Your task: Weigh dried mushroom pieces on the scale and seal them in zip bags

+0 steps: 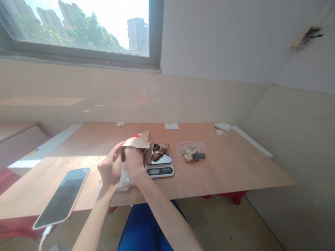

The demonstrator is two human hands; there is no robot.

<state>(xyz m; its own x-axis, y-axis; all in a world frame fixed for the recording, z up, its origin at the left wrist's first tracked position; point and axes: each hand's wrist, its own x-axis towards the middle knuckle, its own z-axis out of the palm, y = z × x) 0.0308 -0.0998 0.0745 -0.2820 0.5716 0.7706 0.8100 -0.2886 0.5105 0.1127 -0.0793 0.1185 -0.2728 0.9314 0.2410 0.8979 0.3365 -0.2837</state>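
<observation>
A brown paper bag [138, 141] with a red patch is tilted in front of me, gripped at its left side by my left hand [111, 168]. My right hand [134, 161] reaches into the bag's mouth, so its fingers are hidden. Just right of the bag stands a kitchen scale [170, 170], with several dark brown dried slices [156, 155] on its plate. Its display is too faint to read. Beneath my wrists lie clear plastic bags [125, 181], partly covered. To the scale's right, a zip-lock bag [195, 144] contains pale and dark pieces.
A phone [62, 198] with a charging cable lies at the left of the wooden table [230, 167]. White paper [171, 126] and crumpled scraps [223, 127] sit along the back edge by the wall. Red stools [235, 197] show below the table.
</observation>
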